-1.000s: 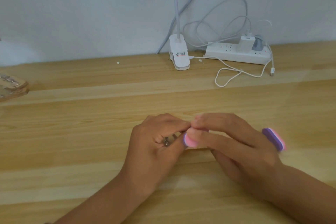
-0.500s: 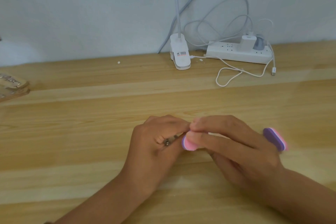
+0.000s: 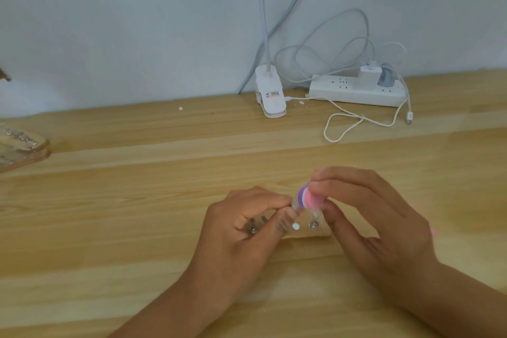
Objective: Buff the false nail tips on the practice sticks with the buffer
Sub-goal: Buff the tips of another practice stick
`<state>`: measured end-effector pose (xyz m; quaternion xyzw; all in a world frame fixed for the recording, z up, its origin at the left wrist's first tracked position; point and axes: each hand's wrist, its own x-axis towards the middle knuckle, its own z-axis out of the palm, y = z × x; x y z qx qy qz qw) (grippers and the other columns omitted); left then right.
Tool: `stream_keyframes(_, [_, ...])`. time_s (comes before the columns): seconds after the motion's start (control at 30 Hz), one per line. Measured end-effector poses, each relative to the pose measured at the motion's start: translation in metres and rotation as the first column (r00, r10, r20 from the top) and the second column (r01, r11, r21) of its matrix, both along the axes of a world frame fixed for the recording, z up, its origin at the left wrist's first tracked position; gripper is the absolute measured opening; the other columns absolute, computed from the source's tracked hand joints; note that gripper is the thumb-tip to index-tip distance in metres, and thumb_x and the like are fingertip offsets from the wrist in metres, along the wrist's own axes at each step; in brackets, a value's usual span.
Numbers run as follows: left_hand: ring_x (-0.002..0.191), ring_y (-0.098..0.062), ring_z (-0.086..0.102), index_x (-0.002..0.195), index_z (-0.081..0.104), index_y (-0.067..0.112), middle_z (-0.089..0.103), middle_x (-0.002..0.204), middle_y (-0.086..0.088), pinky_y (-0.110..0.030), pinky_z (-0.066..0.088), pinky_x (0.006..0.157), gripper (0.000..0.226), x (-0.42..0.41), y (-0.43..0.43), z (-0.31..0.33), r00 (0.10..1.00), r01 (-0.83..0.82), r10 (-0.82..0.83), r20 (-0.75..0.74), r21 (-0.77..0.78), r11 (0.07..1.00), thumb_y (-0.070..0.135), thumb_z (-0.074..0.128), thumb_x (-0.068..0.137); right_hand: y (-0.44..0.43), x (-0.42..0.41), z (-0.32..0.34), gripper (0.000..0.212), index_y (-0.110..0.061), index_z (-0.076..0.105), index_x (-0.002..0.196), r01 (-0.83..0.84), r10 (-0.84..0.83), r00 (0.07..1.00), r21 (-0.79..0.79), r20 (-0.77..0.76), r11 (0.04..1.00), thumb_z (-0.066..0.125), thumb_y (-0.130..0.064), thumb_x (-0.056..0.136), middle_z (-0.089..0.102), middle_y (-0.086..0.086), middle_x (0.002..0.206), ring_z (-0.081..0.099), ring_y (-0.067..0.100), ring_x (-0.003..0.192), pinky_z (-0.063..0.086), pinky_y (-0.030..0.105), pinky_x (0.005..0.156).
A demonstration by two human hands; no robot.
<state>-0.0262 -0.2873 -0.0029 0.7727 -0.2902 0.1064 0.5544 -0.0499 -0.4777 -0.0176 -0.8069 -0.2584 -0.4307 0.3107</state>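
Your right hand (image 3: 384,217) has lifted the buffer (image 3: 308,197) a little and tipped it since a moment ago: its pink and purple end now faces you, pinched between thumb and fingers, and its far end, which stuck out past your knuckles, is now hidden apart from a pink blur at the hand's edge. With it raised, a wooden block (image 3: 304,233) shows under your hands, carrying metal studs and one small white dot. Your left hand (image 3: 241,230) is closed on a clear nail tip (image 3: 295,204), which touches the buffer's lower edge. I judge you are mid-stroke on this tip, shifting the angle to reach another side of it.

No open container is in view. At the left edge of the tabletop (image 3: 137,214) sit two more blocks (image 3: 19,145), stacked, with what look like clear tips on them; they are too blurred to count.
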Motion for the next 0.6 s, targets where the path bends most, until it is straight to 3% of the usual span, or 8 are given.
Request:
stream_keyframes(0.13, [0.082,-0.010,0.066,0.087,0.072,0.028,0.069,0.083,0.017,-0.038,0.048,0.078,0.017,-0.0002,0.0000,0.0003,1.000,-0.003,0.002,0.031,0.048,0.999,0.034,0.057,0.092,-0.0049,0.0030,0.0023,0.027,-0.016,0.064,0.113,0.085,-0.085,0.996,0.056,-0.004,0.995,0.067,-0.002,0.090,0.066,-0.001,0.110,0.062,0.015,0.109,0.043,0.024,0.099])
stream_keyframes(0.23, [0.083,-0.010,0.063,0.088,0.068,0.031,0.065,0.082,0.017,-0.036,0.045,0.077,0.017,0.0007,-0.0012,0.0023,0.996,0.002,-0.012,0.092,0.106,0.994,0.035,0.053,0.094,0.0006,-0.0007,-0.0003,0.024,-0.016,0.068,0.112,-0.015,0.015,1.000,-0.012,0.017,1.000,0.066,-0.004,0.091,0.066,0.000,0.113,0.062,0.017,0.109,0.047,0.030,0.095])
stream_keyframes(0.33, [0.081,-0.009,0.059,0.091,0.062,0.034,0.061,0.082,0.017,-0.033,0.044,0.074,0.012,0.0007,-0.0014,0.0030,0.991,0.024,-0.041,0.129,0.130,0.991,0.034,0.051,0.094,0.0031,-0.0018,-0.0031,0.037,-0.011,0.067,0.113,-0.101,0.106,0.994,-0.151,0.027,0.983,0.068,0.009,0.082,0.062,0.001,0.119,0.059,0.019,0.111,0.044,0.027,0.099])
stream_keyframes(0.43, [0.081,-0.012,0.060,0.091,0.063,0.028,0.063,0.080,0.012,-0.035,0.045,0.076,0.015,-0.0001,-0.0003,0.0032,0.995,0.025,-0.035,0.089,0.119,0.993,0.031,0.049,0.093,-0.0020,0.0016,-0.0027,0.036,-0.003,0.074,0.106,-0.071,0.073,0.997,-0.143,0.010,0.987,0.069,0.016,0.076,0.066,0.008,0.113,0.060,0.024,0.109,0.047,0.032,0.095])
stream_keyframes(0.6, [0.080,-0.008,0.059,0.089,0.067,0.025,0.063,0.081,0.014,-0.024,0.040,0.077,0.020,-0.0011,-0.0002,0.0035,0.998,0.053,-0.057,0.033,0.108,0.993,0.029,0.048,0.093,0.0044,-0.0015,-0.0054,0.034,-0.009,0.065,0.115,-0.193,0.201,0.979,-0.157,0.036,0.969,0.061,0.009,0.087,0.061,0.003,0.122,0.060,0.021,0.115,0.046,0.031,0.097])
